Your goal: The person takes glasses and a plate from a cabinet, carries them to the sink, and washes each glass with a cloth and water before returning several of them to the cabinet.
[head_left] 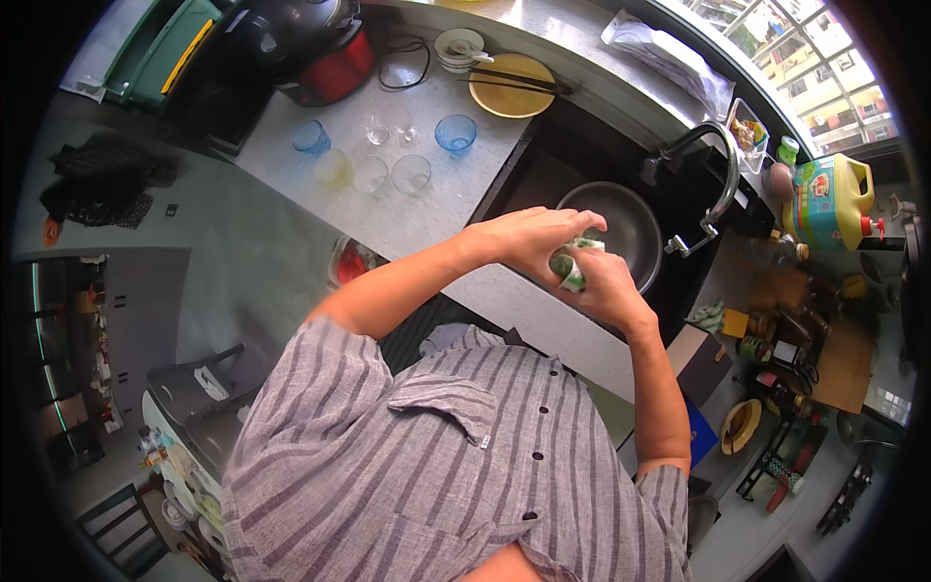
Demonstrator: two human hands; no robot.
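Note:
Both my hands are over the front edge of a black sink (538, 171), gripping a bunched green-and-white cloth (571, 265). My left hand (531, 236) curves over it from the left, thumb below and fingers stretched across the top. My right hand (607, 280) presses the cloth from the right. Something clear may be inside the cloth, but my fingers hide it. Beneath the hands, a round dark pan (625, 211) sits in the sink. On the counter to the left stand a blue glass bowl (456, 134), a blue tumbler (311, 137) and several clear glasses (411, 174).
A black faucet (720, 167) arches over the sink's right side. Chopsticks lie across a yellow bowl (509, 91) beside stacked white bowls (454, 54). A red-and-black cooker (331, 69) stands back left. At right are a yellow jug (836, 200) and a wooden board (844, 360).

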